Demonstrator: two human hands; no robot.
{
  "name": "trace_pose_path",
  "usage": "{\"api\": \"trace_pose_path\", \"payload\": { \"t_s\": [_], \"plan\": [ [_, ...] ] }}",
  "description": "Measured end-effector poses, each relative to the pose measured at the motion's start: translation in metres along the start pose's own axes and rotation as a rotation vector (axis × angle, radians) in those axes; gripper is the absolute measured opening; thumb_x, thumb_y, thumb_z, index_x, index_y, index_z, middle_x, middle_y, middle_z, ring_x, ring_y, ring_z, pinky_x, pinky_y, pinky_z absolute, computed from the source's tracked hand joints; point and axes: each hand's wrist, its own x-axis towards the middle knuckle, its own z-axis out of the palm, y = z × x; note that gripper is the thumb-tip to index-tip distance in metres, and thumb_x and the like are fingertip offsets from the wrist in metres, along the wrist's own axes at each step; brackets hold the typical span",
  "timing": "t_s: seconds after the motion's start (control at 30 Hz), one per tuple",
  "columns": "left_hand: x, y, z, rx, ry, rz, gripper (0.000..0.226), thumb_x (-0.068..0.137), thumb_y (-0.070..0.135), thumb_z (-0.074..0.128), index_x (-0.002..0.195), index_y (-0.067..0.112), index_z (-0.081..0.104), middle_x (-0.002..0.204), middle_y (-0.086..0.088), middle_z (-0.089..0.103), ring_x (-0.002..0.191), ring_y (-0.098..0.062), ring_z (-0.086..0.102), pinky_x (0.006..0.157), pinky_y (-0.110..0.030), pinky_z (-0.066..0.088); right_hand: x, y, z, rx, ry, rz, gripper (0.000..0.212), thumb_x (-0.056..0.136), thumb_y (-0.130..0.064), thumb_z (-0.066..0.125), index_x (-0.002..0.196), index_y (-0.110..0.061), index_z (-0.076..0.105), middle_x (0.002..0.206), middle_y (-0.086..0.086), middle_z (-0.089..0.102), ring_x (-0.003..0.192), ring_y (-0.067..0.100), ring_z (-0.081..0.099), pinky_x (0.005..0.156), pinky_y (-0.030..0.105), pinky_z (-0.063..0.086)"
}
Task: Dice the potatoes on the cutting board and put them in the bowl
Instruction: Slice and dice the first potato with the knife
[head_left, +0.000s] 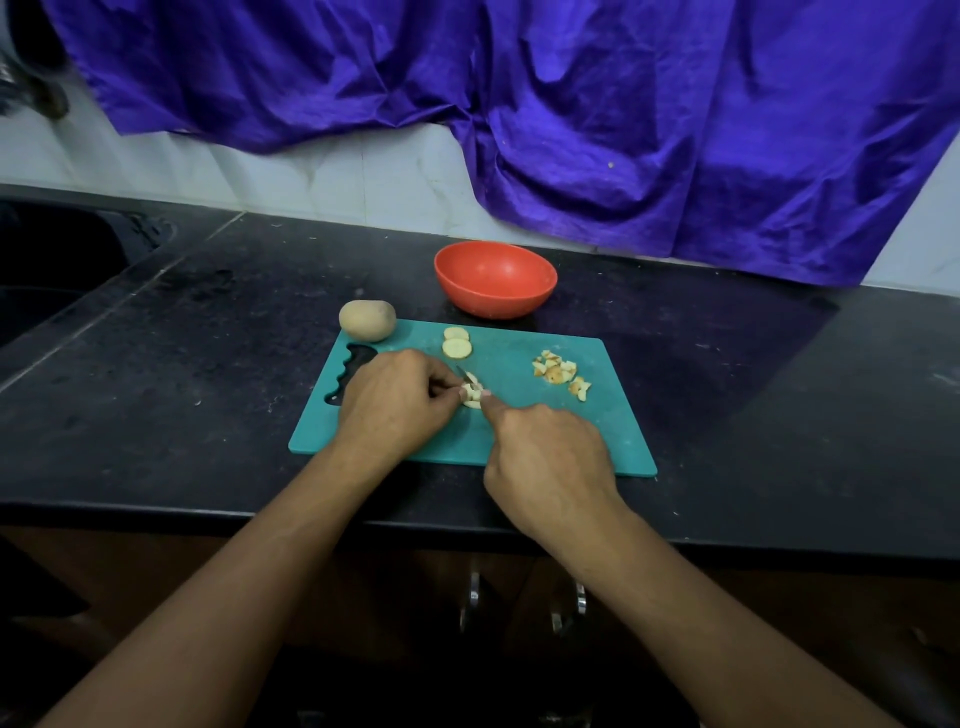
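Our left hand (395, 400) sits on the cutting board's (509, 358) left half, fingertips pinching a potato slice (472, 396) at its middle. Our right hand (550, 462) curls round a knife (461, 372), handle hidden. Whole potato (367, 320) at the board's far-left corner, two slices (457, 343) near its far edge, diced bits (561, 373) right, red bowl (496, 278) just beyond.

Left arm: bare forearm, reaching in from lower left.
Left hand (395, 400): palm down, fingers curled, fingertips pinching a potato piece (472, 397).
Right arm: bare forearm, reaching in from lower right.
Right hand (550, 457): knuckles up, closed round a knife (461, 371), forefinger stretched forward.
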Motion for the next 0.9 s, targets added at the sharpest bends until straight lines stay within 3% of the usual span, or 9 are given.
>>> {"api": "trace_pose_path", "payload": {
  "t_s": [0.1, 0.2, 0.43, 0.57, 0.67, 0.9],
  "plan": [
    [-0.001, 0.000, 0.000, 0.003, 0.000, 0.008, 0.014, 0.089, 0.042, 0.072, 0.099, 0.037, 0.080, 0.082, 0.017, 0.070, 0.082, -0.011, 0.066, 0.067, -0.031, 0.049, -0.001, 0.011, -0.002, 0.108, 0.014, 0.031, 0.052, 0.103, -0.029, 0.047, 0.154, -0.037, 0.042, 0.094, -0.001, 0.063, 0.088, 0.021, 0.061, 0.069, 0.036, 0.044],
    [-0.002, 0.000, -0.001, 0.000, 0.005, 0.022, 0.017, 0.092, 0.043, 0.069, 0.103, 0.036, 0.080, 0.089, 0.013, 0.073, 0.085, -0.014, 0.066, 0.070, -0.033, 0.052, 0.002, 0.019, -0.008, 0.243, -0.013, 0.091, 0.044, 0.103, -0.033, 0.048, 0.146, -0.044, 0.052, 0.110, -0.002, 0.068, 0.097, 0.020, 0.063, 0.077, 0.036, 0.049],
    [-0.006, -0.002, -0.002, -0.022, -0.006, 0.100, 0.029, 0.085, 0.061, 0.069, 0.103, 0.039, 0.079, 0.084, 0.014, 0.061, 0.083, -0.013, 0.061, 0.065, -0.032, 0.046, -0.003, 0.008, -0.005, 0.084, -0.002, 0.034, 0.052, 0.103, -0.029, 0.046, 0.153, -0.038, 0.041, 0.093, -0.001, 0.065, 0.088, 0.021, 0.062, 0.068, 0.036, 0.043],
    [-0.005, 0.000, -0.001, 0.012, -0.001, 0.090, 0.026, 0.084, 0.055, 0.074, 0.101, 0.036, 0.079, 0.079, 0.017, 0.056, 0.083, -0.012, 0.062, 0.067, -0.032, 0.049, -0.006, 0.001, -0.004, -0.051, -0.042, -0.008, 0.060, 0.103, -0.027, 0.044, 0.160, -0.028, 0.027, 0.088, -0.001, 0.055, 0.087, 0.023, 0.061, 0.067, 0.037, 0.039],
    [-0.003, 0.001, -0.001, 0.019, 0.006, 0.074, 0.023, 0.085, 0.053, 0.074, 0.099, 0.036, 0.080, 0.081, 0.015, 0.065, 0.082, -0.011, 0.063, 0.069, -0.034, 0.053, -0.006, 0.003, -0.003, -0.098, -0.055, -0.015, 0.062, 0.103, -0.028, 0.043, 0.162, -0.026, 0.022, 0.085, -0.001, 0.050, 0.077, 0.020, 0.051, 0.065, 0.037, 0.040],
    [-0.002, 0.001, -0.001, 0.009, 0.003, 0.052, 0.021, 0.085, 0.050, 0.075, 0.100, 0.035, 0.080, 0.085, 0.016, 0.067, 0.085, -0.011, 0.065, 0.075, -0.036, 0.056, -0.009, 0.019, -0.006, 0.054, -0.032, 0.032, 0.052, 0.105, -0.033, 0.044, 0.155, -0.041, 0.036, 0.085, -0.007, 0.057, 0.081, 0.015, 0.058, 0.071, 0.037, 0.049]
  ]
}}
